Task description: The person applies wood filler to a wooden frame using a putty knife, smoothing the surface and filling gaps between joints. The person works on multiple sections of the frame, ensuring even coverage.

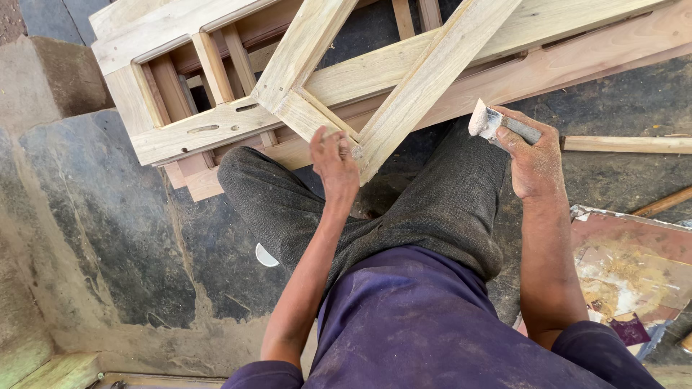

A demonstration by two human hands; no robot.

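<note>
— Frame [404, 79]? Propped over the knees, resting on a second frame [180, 108] on the floor. Rigid, light wood, dusty; likely awkward rather than heavy.

— Hold? Left hand [335, 162] clasping its lower corner joint, a sound place. Right hand [533, 158] clenched on a sanding block [484, 121], just off the rail.

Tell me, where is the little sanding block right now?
In the head view, the sanding block is pinched in the right hand, right of centre, just beside the slanted rail of the pale wooden frame that the left hand is steadying.
</note>
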